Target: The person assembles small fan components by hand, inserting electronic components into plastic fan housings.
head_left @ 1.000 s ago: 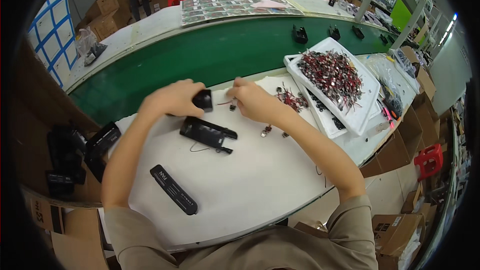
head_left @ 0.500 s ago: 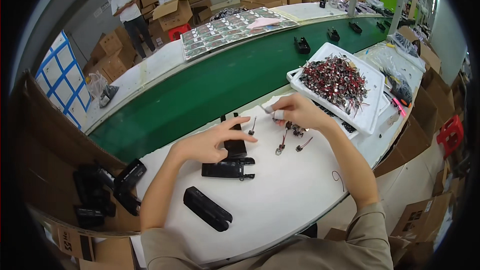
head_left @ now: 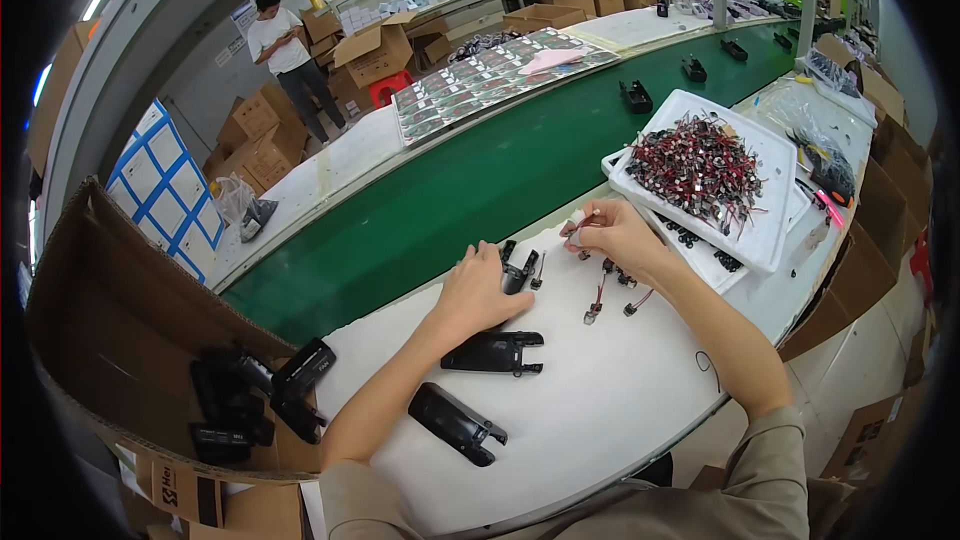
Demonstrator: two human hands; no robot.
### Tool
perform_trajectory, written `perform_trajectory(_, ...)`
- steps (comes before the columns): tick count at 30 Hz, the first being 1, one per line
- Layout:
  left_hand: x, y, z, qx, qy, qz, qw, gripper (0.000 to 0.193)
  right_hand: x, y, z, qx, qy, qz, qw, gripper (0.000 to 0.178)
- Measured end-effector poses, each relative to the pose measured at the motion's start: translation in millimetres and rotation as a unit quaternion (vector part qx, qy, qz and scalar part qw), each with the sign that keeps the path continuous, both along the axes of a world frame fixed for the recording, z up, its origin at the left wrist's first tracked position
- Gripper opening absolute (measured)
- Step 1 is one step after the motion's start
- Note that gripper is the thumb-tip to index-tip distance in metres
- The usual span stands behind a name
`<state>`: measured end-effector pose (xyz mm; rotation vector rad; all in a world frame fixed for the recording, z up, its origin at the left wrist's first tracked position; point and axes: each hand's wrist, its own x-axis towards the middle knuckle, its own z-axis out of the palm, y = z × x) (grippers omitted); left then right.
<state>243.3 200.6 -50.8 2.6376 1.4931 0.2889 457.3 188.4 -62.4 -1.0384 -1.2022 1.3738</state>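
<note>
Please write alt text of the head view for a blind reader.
A person's left hand touches a black housing on a white worktop; the right hand, pinched, is beside a white tray heaped with red-wired parts. Two more housings lie nearer.

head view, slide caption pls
Left hand on a black casing, right hand pinching a small part near a white tray.

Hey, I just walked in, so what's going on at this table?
A person is handling small parts. The left hand is on a black housing near the table's far edge, while the right hand pinches something small, too obscured to identify. Two more black housings lie closer to the person. On the right, a white tray holds a heap of red-wired parts.
</note>
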Motion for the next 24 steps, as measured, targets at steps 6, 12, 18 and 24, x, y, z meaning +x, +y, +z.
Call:
perform_trajectory(6,6,14,30,0.003,-0.28,0.01,0.96,0.052,4,-6,13,0.037,0.027,-0.026,0.999,0.017)
perform_trajectory(12,6,13,29,-0.433,-0.522,0.068,0.732,0.042,-6,-15,20,0.087,0.019,-0.069,0.994,0.018)
perform_trajectory(18,13,7,12,-0.571,-0.599,0.029,0.56,0.031,-13,-20,19,0.09,0.013,-0.056,0.994,0.019)
perform_trajectory(24,13,1,13,-0.509,-0.552,0.0,0.66,0.074,-20,-21,17,0.097,0.032,-0.051,0.993,0.018)
